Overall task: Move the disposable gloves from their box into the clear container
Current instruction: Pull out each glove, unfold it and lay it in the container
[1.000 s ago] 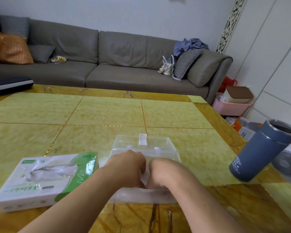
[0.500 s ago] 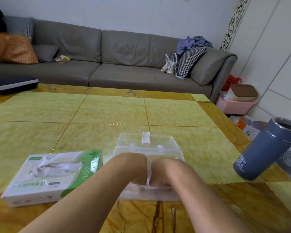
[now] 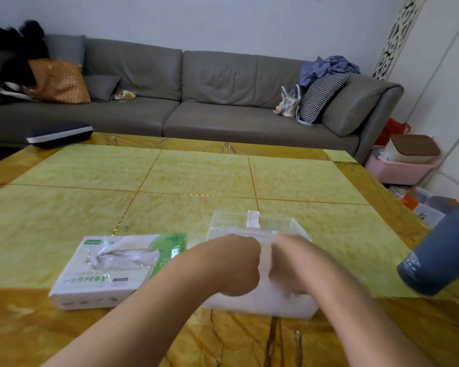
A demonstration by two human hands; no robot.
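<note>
From the head view, both hands are down inside the clear container point(image 3: 260, 229), a thin-walled transparent plastic box standing on the worktop point(image 3: 170, 181) just beside the glove box point(image 3: 117, 268). The left hand point(image 3: 236, 266) and right hand point(image 3: 289, 263) are each balled up, knuckles nearly meeting, and a whitish, filmy mass fills the container beneath them; it looks like a wad of disposable gloves point(image 3: 263, 300) being pressed down, though whether the fingers actually grasp the film cannot be told. The step in hand seems to be packing a batch into place. More gloves show as crinkled translucent film poking through the opening of the white-and-green cardboard carton, so the next move likely calls for lifting the hands out and drawing another bunch from it. The worktop is glossy yellow-green stone with gold seams; a matte blue-grey tumbler point(image 3: 440, 252) stands near its right edge.
</note>
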